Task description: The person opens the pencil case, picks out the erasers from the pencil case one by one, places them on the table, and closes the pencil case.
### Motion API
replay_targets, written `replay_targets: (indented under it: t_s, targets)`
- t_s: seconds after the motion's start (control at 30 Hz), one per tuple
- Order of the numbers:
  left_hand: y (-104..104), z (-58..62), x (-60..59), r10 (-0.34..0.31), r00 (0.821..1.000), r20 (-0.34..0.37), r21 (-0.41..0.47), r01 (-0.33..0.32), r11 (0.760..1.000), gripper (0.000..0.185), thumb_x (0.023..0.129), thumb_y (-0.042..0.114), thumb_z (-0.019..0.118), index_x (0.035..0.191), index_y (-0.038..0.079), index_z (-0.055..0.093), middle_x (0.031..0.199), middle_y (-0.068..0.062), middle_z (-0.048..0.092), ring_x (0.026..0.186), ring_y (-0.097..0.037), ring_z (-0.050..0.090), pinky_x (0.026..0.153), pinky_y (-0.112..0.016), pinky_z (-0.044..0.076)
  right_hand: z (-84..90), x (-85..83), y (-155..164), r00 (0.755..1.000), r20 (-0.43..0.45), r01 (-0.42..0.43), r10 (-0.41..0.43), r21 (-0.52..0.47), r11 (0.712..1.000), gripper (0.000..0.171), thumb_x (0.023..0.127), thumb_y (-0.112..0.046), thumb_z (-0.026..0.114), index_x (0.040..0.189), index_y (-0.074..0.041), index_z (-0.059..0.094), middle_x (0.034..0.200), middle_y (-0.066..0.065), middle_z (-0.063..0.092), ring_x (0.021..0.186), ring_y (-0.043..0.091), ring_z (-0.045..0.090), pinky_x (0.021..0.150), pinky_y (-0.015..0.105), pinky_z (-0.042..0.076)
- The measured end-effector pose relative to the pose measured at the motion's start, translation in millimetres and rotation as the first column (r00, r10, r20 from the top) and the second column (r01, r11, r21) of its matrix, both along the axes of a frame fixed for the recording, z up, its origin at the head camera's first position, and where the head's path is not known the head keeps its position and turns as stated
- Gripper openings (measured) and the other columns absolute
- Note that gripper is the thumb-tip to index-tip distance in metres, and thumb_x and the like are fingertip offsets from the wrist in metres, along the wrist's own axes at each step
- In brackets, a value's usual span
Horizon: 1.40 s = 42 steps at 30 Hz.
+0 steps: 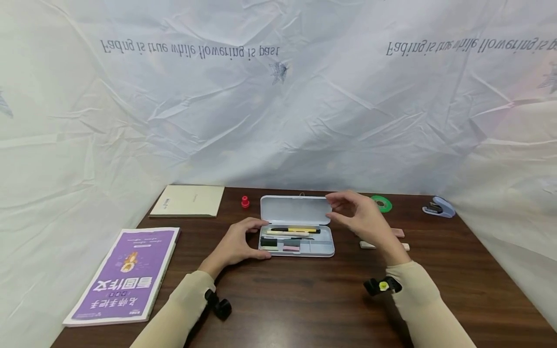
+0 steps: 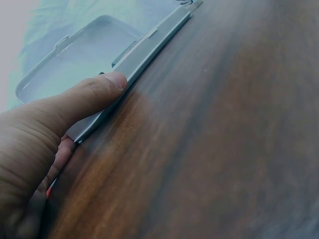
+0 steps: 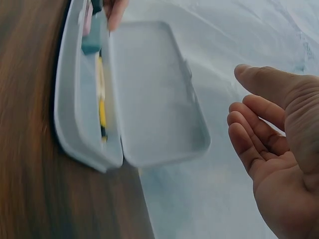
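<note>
Steadying an open pencil case on the tabletop

The left hand clasps the case's left end, thumb on the front rim, apparently to keep it from sliding; its lid stands raised behind the tray; pens and erasers lie inside; the right hand hovers just right of the lid, grip released, fingers loosely curved, holding nothing; a purple book lies well apart at left.

Backdrop sheet: "Fading is true while flowering is past", mirrored, printed twice.
Purple book: Chinese title, unreadable here.
</note>
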<state>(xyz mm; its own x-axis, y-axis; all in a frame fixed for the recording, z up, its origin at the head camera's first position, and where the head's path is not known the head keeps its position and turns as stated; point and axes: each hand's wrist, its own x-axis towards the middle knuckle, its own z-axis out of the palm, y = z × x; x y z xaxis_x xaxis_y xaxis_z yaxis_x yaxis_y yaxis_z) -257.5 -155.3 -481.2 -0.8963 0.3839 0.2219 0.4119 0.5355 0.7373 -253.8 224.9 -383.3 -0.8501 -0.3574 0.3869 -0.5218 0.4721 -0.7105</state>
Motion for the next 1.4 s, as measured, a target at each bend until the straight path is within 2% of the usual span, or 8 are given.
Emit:
replay_targets:
  t_s: [0.17,0.27,0.47,0.63,0.9,1.13,1.27,1.4]
  targets:
    - [-0.6,1.0,0.8,0.003,1.000,0.001,-0.007,-0.003,1.000,0.084,0.072,0.042,0.108,0.145,0.022,0.073,0.145,0.004,0.069,0.129,-0.019,0.067,0.115,-0.047,0.056,4.3,-3.6,-22.1,0.999,-0.023,-0.031,0.031,-0.005,1.000,0.043,0.099,-0.014,0.088,0.138,-0.006,0.075,0.133,0.010,0.076,0.113,0.035,0.073,0.093,0.042,0.065]
    - [-0.8,1.5,0.9,0.003,1.000,0.001,-0.010,-0.003,1.000,0.084,0.072,0.042,0.108,0.145,0.022,0.073,0.145,0.004,0.069,0.129,-0.019,0.067,0.115,-0.047,0.057,5.7,-5.5,-34.8,0.997,-0.045,-0.055,0.055,-0.012,0.998,0.042,0.098,-0.014,0.089,0.137,-0.008,0.076,0.132,0.010,0.076,0.113,0.036,0.073,0.095,0.052,0.064]
    - [0.0,1.5,0.7,0.000,1.000,0.002,-0.008,0.000,1.000,0.084,0.073,0.042,0.108,0.146,0.022,0.073,0.145,0.004,0.069,0.129,-0.020,0.067,0.115,-0.047,0.056,-4.8,-5.6,-53.6,0.987,-0.073,-0.137,0.142,0.065,0.988,0.041,0.097,-0.010,0.089,0.136,-0.004,0.076,0.126,0.012,0.076,0.111,0.031,0.074,0.097,0.050,0.064]
    - [0.8,1.0,-0.1,-0.003,1.000,0.009,-0.001,0.003,1.000,0.083,0.073,0.042,0.108,0.146,0.022,0.073,0.146,0.004,0.069,0.129,-0.019,0.067,0.116,-0.046,0.056,-18.2,-5.7,-65.3,0.978,-0.028,-0.202,0.207,0.122,0.972,0.039,0.097,-0.006,0.088,0.134,-0.001,0.076,0.124,0.014,0.077,0.109,0.032,0.076,0.097,0.052,0.064]
    - [-0.8,0.6,-0.3,-0.006,1.000,0.003,-0.003,0.006,1.000,0.083,0.073,0.043,0.107,0.145,0.023,0.073,0.146,0.004,0.069,0.129,-0.018,0.067,0.115,-0.045,0.057,-33.1,-5.4,-73.6,0.967,0.044,-0.255,0.251,0.193,0.948,0.032,0.101,-0.007,0.084,0.131,-0.001,0.077,0.119,0.012,0.077,0.104,0.023,0.074,0.093,0.044,0.065]
    - [-1.6,-1.6,-1.4,-0.016,1.000,-0.008,0.007,0.016,1.000,0.083,0.073,0.043,0.107,0.145,0.023,0.073,0.145,0.003,0.069,0.129,-0.018,0.068,0.115,-0.045,0.057,-46.5,-6.4,-80.5,0.964,0.019,-0.256,0.265,0.331,0.908,0.024,0.098,-0.003,0.085,0.121,-0.006,0.081,0.112,0.004,0.076,0.099,0.016,0.074,0.087,0.033,0.065]
    - [-1.8,-2.5,-1.5,-0.020,1.000,-0.011,0.008,0.020,1.000,0.083,0.073,0.044,0.107,0.146,0.022,0.073,0.145,0.003,0.069,0.129,-0.019,0.068,0.115,-0.045,0.057,-49.0,-5.4,-83.5,0.959,-0.005,-0.260,0.284,0.386,0.885,0.019,0.100,-0.003,0.083,0.118,-0.009,0.084,0.109,0.001,0.076,0.096,0.013,0.072,0.082,0.031,0.063]
    - [-2.0,-2.7,-1.5,-0.019,1.000,-0.015,0.008,0.019,1.000,0.083,0.074,0.044,0.107,0.146,0.022,0.073,0.145,0.003,0.069,0.129,-0.019,0.068,0.114,-0.045,0.057,-47.2,-3.0,-85.6,0.957,-0.027,-0.251,0.287,0.416,0.874,0.019,0.100,-0.003,0.082,0.117,-0.012,0.085,0.109,-0.002,0.076,0.096,0.013,0.071,0.080,0.032,0.061]
